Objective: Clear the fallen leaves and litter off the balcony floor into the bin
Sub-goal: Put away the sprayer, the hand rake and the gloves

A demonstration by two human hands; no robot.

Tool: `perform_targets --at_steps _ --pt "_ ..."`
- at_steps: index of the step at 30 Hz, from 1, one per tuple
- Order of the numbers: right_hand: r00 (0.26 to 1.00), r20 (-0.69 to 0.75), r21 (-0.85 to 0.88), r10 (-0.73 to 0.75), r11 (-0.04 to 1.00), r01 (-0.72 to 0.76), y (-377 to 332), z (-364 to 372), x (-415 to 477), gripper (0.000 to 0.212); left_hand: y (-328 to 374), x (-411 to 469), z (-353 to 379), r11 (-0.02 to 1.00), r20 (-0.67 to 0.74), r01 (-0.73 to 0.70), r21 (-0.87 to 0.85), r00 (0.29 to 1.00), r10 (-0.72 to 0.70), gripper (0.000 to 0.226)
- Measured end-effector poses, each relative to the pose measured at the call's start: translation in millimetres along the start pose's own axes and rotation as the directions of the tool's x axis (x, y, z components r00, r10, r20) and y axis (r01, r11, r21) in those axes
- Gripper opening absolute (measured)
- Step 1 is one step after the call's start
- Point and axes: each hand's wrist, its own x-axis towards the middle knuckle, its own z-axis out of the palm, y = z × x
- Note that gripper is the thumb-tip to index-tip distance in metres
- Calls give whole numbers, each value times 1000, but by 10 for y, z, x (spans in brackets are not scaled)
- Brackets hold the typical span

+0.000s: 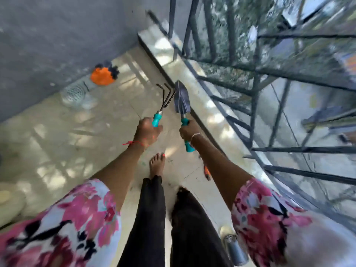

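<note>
1. The left hand, at the centre of the frame, curls its fingers round the teal handle of a three-pronged hand rake; the prongs point toward the upper centre
2. The right hand, just to its right, grips the teal handle of a trowel; the blade tip points up, close to the rake prongs, and whether they touch I cannot tell
3. The balcony floor is pale tile, bounded by a grey wall at the upper left and by a raised stone ledge with a black railing along the right
4. In the far corner an orange and black object sits against the wall, a round floor drain just beside it
5. Small specks of litter lie on the tile near the bare foot
6. A silver can stands at the bottom, right of centre; an orange-handled tool lies by the ledge; the widest open floor is left of centre
</note>
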Motion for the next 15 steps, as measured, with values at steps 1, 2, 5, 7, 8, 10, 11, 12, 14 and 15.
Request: perform_targets --at_steps 1,2,5,7,8,10,11,12,14,15 --pt "1000 -4 -4 -26 1000 26 -102 -172 -275 21 183 -219 -143 999 10 -33 15 999 33 12" --pt "998 -21 -3 -60 998 60 -189 -384 -625 15 386 -516 -323 996 1 -86 33 996 86 15" --pt "988 -27 21 -152 988 153 -364 -921 -1502 5 814 -1219 -718 976 -53 -207 63 976 211 16" --pt "975 -40 74 -218 973 221 -423 -1236 -1975 8 1079 -1577 -879 962 -108 -265 65 956 271 11" --pt "966 -48 70 -253 964 255 -438 -1368 -2218 9 1192 -1745 -931 958 -114 -284 45 951 287 10" --pt "952 -112 15 -285 958 288 -441 -1613 -2684 9 1421 -2054 -980 947 -103 -321 9 942 321 14" --pt "944 -154 -7 -293 955 296 -458 -1705 -2888 12 1530 -2167 -1004 942 -101 -335 4 937 334 16" --pt "932 -205 -26 -300 953 302 -409 -1794 -3111 11 1621 -2342 -1003 935 -84 -354 1 932 353 19" --pt "906 -309 -45 -289 956 290 -270 -1935 -3550 8 1773 -2612 -934 919 -26 -395 -13 919 394 34" --pt "903 -327 -50 -278 959 278 -214 -1966 -3627 16 1814 -2669 -891 913 -5 -405 -42 914 405 39"
